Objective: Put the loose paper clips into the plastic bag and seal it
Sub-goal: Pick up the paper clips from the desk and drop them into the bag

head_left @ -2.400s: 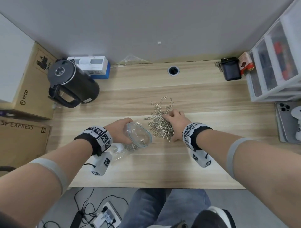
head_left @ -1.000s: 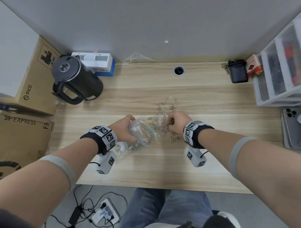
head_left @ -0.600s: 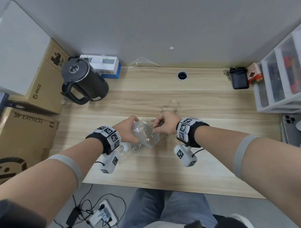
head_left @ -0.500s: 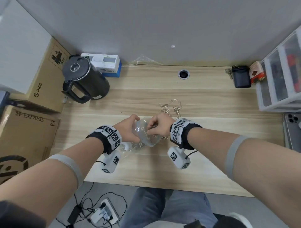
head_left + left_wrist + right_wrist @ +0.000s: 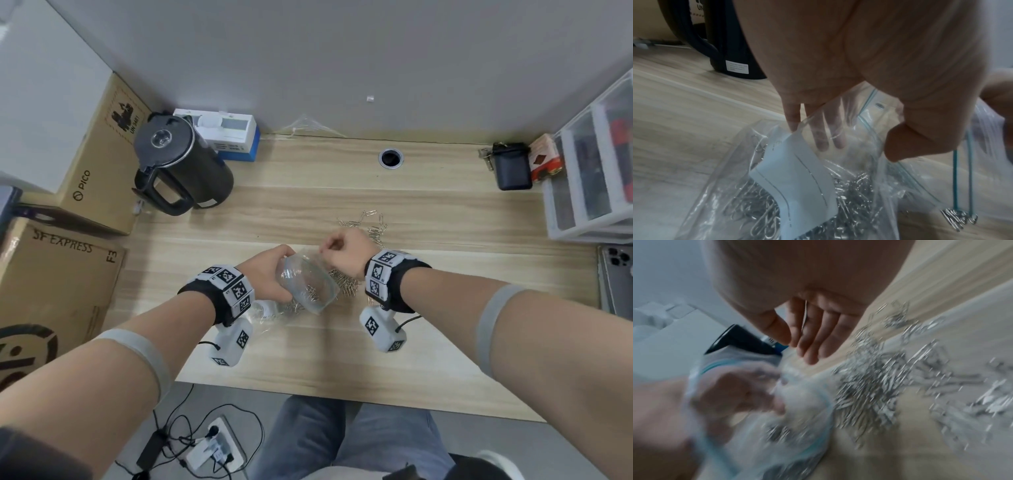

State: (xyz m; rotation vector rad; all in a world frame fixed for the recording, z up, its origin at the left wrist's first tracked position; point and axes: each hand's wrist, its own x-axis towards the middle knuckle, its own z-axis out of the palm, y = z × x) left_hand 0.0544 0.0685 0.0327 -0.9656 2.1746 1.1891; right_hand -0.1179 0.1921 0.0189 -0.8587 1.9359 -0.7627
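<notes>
Wood-grain desk (image 5: pixel 445 325) stretches under your forearms, set against a plain grey wall. Your left hand (image 5: pixel 265 275) grips the plastic bag (image 5: pixel 306 286) near its rim, thumb on one side and fingers on the other, propping the mouth open toward your right side; in the left wrist view the fingers (image 5: pixel 822 129) show through the clear film, with a white label just below them and a mass of clips already lying in the bag's bottom. Your right hand (image 5: pixel 342 250) hovers just above and beyond the bag's mouth. Its fingers (image 5: pixel 813 337) hang nearly straight and close together, thumb beside them; the blur makes it impossible to tell whether any clip sits between them. Loose paper clips (image 5: pixel 373 228) lie on the desk directly past your right fingertips, and more spread under that wrist, touching the bag's rim. Well beyond your left fingers stands a black kettle (image 5: pixel 181 164), with a white and blue box (image 5: pixel 229 137) behind it.
</notes>
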